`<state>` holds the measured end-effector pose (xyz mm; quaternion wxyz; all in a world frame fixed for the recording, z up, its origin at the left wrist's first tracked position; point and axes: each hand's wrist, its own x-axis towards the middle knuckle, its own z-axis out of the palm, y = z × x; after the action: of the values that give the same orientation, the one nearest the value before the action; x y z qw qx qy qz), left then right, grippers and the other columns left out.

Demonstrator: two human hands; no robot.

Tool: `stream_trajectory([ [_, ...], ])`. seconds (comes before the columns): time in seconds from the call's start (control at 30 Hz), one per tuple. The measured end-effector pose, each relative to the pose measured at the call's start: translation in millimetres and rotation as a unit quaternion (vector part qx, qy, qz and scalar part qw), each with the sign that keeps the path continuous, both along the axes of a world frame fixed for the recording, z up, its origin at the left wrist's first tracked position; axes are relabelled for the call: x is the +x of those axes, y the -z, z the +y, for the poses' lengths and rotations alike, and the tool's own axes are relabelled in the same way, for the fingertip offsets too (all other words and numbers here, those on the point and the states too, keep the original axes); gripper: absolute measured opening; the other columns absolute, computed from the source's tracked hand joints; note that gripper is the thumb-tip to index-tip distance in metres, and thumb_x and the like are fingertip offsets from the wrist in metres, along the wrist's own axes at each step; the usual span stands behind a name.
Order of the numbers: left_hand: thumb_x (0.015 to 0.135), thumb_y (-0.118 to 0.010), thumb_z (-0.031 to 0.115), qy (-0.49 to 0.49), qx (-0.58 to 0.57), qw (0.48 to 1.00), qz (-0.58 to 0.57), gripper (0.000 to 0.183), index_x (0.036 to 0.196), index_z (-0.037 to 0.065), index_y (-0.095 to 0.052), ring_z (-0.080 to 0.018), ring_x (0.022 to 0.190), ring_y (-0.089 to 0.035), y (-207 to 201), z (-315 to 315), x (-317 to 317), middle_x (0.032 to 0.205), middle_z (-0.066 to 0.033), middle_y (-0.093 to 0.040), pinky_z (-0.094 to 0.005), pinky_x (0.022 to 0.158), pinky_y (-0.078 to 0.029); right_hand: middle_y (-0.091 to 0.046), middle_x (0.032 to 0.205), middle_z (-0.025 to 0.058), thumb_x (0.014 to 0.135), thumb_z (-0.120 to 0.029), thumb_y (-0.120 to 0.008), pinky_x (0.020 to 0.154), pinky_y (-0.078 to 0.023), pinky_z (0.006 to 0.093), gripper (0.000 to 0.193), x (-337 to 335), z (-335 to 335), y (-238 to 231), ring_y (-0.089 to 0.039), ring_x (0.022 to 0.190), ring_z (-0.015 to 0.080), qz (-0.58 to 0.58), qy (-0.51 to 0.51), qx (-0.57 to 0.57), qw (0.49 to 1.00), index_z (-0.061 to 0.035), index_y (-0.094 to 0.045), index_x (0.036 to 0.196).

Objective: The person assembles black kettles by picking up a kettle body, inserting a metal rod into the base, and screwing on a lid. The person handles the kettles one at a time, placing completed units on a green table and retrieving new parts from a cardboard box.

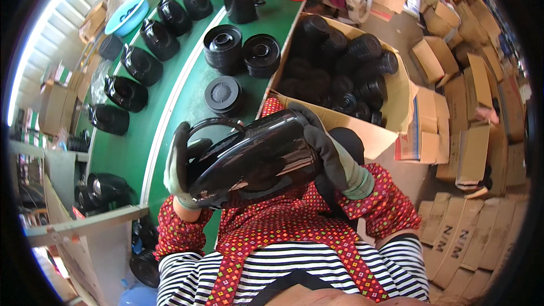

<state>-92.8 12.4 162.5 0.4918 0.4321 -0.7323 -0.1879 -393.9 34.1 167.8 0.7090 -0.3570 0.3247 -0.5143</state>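
A glossy black jug (258, 161) lies on its side in front of my chest, its curved handle facing up and left. My left hand (180, 164), in a grey-green glove with dark palm, is wrapped round the jug's left end. My right hand (328, 150), gloved the same way, grips the opposite end, with the dark fingers over it. On the green bench (175, 88) just beyond my hands are a round black lid (223, 95) and two stacks of ribbed black lids, the left stack (222, 50) and the right stack (262, 55).
Several more black jugs (141, 65) stand in a row along the bench's left side. A cardboard box (396, 90) full of round black parts (362, 51) adjoins the bench at right. A light-blue basin (128, 17) is far left. Flattened cartons (470, 238) lie at lower right.
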Motion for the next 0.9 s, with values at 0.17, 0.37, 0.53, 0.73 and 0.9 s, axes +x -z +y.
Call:
stream_trajectory([
  [0.17, 0.095, -0.078, 0.009, -0.016, -0.065, 0.997, -0.023, 0.083, 0.162, -0.003, -0.033, -0.0285, 0.100, -0.075, 25.6, -6.3, -3.7, 0.155, -0.0280, -0.051, -0.0374, 0.079, -0.067, -0.056, 0.139, 0.0020, 0.113, -0.037, -0.055, 0.112, -0.045, 0.0307, 0.059, 7.3, -6.2, -12.4, -0.054, 0.125, 0.0130, -0.022, 0.030, -0.029, 0.999, -0.0055, -0.038, 0.160],
  [0.37, 0.089, -0.086, 0.014, -0.009, -0.028, 0.999, 0.035, 0.093, 0.162, -0.006, -0.032, -0.0327, 0.101, -0.076, 36.7, -7.8, -16.9, 0.155, -0.0296, -0.050, -0.0391, 0.081, -0.066, -0.053, 0.151, 0.0121, 0.111, -0.036, -0.058, 0.118, -0.039, 0.0337, 0.062, 10.0, 2.4, 10.1, -0.050, 0.141, 0.0211, 0.116, 0.113, -0.088, 0.983, 0.0026, -0.042, 0.157],
  [0.53, 0.071, -0.098, 0.042, 0.068, 0.092, 0.981, 0.154, 0.118, 0.159, -0.008, -0.036, -0.0318, 0.134, -0.061, 61.9, -6.8, -15.5, 0.151, -0.0248, -0.056, -0.0449, 0.111, -0.053, -0.041, 0.156, 0.0319, 0.095, -0.042, -0.075, 0.122, -0.033, 0.0493, 0.084, 8.8, 17.1, 6.1, -0.043, 0.145, 0.0480, 0.295, 0.124, -0.278, 0.906, 0.0006, -0.042, 0.159],
  [0.73, 0.108, -0.060, 0.017, 0.345, 0.500, 0.753, 0.253, 0.067, 0.165, 0.000, -0.029, -0.0342, 0.138, -0.059, 68.9, -8.8, -18.0, 0.157, -0.0208, -0.052, -0.0509, 0.114, -0.053, -0.037, 0.158, 0.0317, 0.071, -0.044, -0.090, 0.120, -0.033, 0.0613, 0.096, 9.0, 12.6, -30.7, -0.038, 0.145, 0.0543, 0.395, 0.049, -0.530, 0.748, -0.0095, -0.053, 0.153],
  [0.9, 0.091, -0.085, 0.020, 0.145, 0.060, 0.983, 0.093, 0.083, 0.158, -0.007, -0.043, -0.0301, 0.129, -0.064, 24.3, -9.7, -15.6, 0.150, -0.0241, -0.059, -0.0433, 0.104, -0.057, -0.042, 0.155, 0.0274, 0.089, -0.031, -0.079, 0.120, -0.038, 0.0482, 0.080, 3.3, 16.7, -4.2, -0.046, 0.142, 0.0453, 0.390, 0.088, -0.315, 0.860, 0.0007, -0.046, 0.154],
])
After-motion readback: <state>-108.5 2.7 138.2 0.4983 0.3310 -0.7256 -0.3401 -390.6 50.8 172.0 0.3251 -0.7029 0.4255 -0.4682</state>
